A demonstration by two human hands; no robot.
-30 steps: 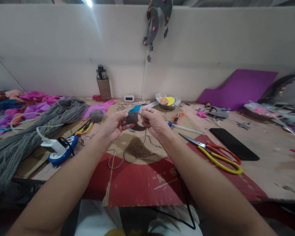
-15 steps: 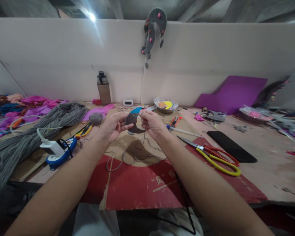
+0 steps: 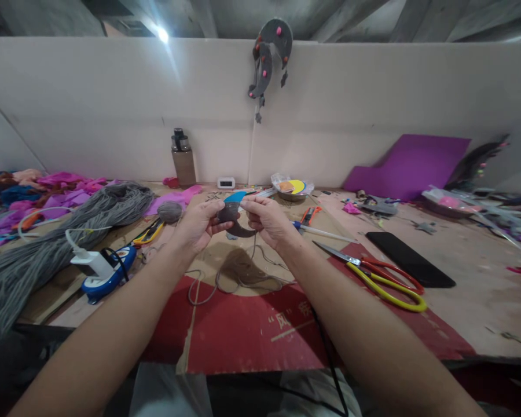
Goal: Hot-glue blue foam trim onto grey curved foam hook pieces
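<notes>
- Landmark: the red-and-brown cardboard (image 3: 243,341); the dark grey crescent (image 3: 242,232) is in the air above its brown part, blue patch (image 3: 235,197) at the upper end.
- Left hand (image 3: 202,225): nearly closed, thumb and fingers pinching the crescent's left side; right hand (image 3: 267,219): fingers curled, thumb and forefinger pinched at the crescent's upper edge, beside the blue; whether yarn is also between them, I cannot tell.
- Risk, as I judge it: the grey yarn (image 3: 217,282) lies in loose loops on the cardboard; a pull from above could knot it, or a forearm could drag it.
- Risk: the grip is by fingertips only; a slip could turn the crescent, or let any wrap at the blue end slacken.
- Risk: the scissors (image 3: 359,264) lie at the cardboard's right side, points towards the right forearm; a careless sweep of that arm could catch them.
- Hidden: fingers cover much of the crescent's upper half; the yarn's end, somewhere above the cardboard near the right hand, is lost; whether it joins the crescent is unclear.
- Hard to make out: the crescent's surface, wound or plain; a small grey scrap beneath it, over the cardboard; the cardboard's middle, partly in shadow.
</notes>
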